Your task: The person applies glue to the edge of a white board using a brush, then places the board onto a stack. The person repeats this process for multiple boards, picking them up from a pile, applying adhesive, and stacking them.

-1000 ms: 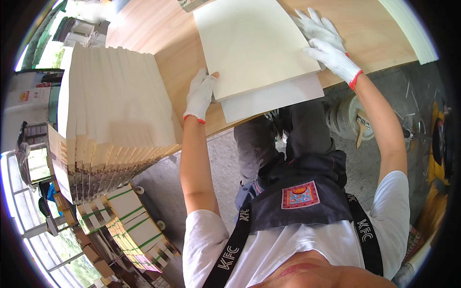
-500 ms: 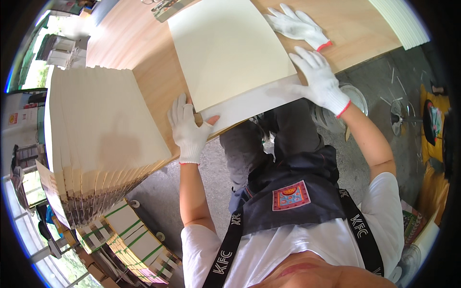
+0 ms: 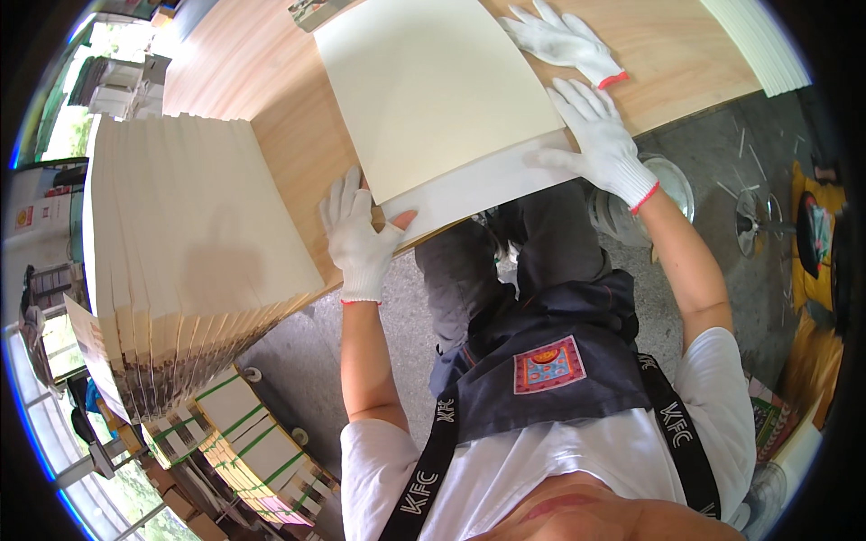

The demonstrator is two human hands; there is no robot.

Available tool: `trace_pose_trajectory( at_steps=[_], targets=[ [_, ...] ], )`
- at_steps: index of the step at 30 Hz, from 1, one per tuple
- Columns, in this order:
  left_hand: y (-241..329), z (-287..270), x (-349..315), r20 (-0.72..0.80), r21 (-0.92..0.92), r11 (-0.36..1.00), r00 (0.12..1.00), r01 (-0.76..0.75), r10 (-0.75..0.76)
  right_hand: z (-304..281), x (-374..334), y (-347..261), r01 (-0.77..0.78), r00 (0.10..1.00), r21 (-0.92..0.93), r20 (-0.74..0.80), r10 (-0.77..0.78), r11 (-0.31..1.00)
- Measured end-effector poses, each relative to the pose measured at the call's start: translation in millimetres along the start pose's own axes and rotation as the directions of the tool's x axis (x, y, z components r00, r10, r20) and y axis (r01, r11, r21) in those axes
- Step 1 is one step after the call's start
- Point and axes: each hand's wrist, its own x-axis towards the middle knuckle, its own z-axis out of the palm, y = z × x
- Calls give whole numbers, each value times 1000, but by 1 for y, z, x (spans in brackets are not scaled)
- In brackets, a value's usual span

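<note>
The cream sheet lay flat on the wooden table, filling the upper middle of the frame, with a paler white sheet showing under its near edge, which hung just over the table's front edge. The left hand, in a white knit glove, sat at the lower left corner of the pair, fingers spread flat on the table and the thumb pinching the corner of the white sheet. The right hand, gloved alike, pressed open and flat on the lower right corner, fingers splayed and grasping nothing. Another gloved hand lay flat on the table just beyond the sheet's right edge, toward the top of the frame; whose it was could not be told.

To handle the sheets well, it seemed best to keep the right palm down as an anchor while the left thumb lifted or squared only the one corner, so the edges stayed aligned and nothing creased.

At the left of the frame stood a tall stack of cream sheets, well apart from the hands, with strapped bundles below it toward the lower left.
</note>
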Motion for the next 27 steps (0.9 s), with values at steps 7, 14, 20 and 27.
trace_pose_trajectory(
  at_steps=[7,14,20,27],
  targets=[
    [2,-3,1,49,43,999,999,19,-21,-5,0,-4,-13,1000,-2,14,13,1000],
    [0,-2,1,76,58,998,997,16,-21,-4,0,-2,-13,1000,19,8,13,1000],
    [1,-2,1,96,49,998,995,27,-31,-2,-2,-3,-17,1000,-9,26,17,1000],
    [-3,1,0,98,79,997,995,0,-7,-3,-3,-2,-28,998,-1,55,28,1000]
  ],
)
